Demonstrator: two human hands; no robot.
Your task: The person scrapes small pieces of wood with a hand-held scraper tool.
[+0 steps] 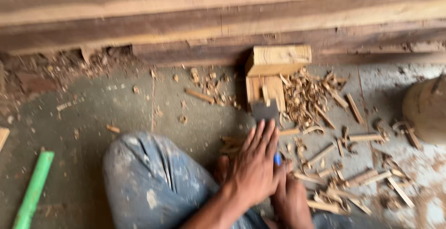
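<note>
My left hand (253, 164) lies over a chisel, its fingers stretched forward along the dark flat blade (265, 111). Just below it, my right hand (291, 202) is wrapped around the chisel's blue handle (277, 159), mostly hidden by the left hand. The blade's tip meets a pale wooden workpiece (265, 89) standing on the floor. A light wooden block (278, 59) rests on top of it, against the stacked timber. My knee in worn blue jeans (148, 178) sits to the left of both hands.
Dark and pale planks (223, 19) are stacked along the back. Curled shavings and wood chips (311, 96) litter the concrete floor to the right. A green stick (33, 189) lies at the lower left. A rounded brown object (427, 110) stands at the right edge.
</note>
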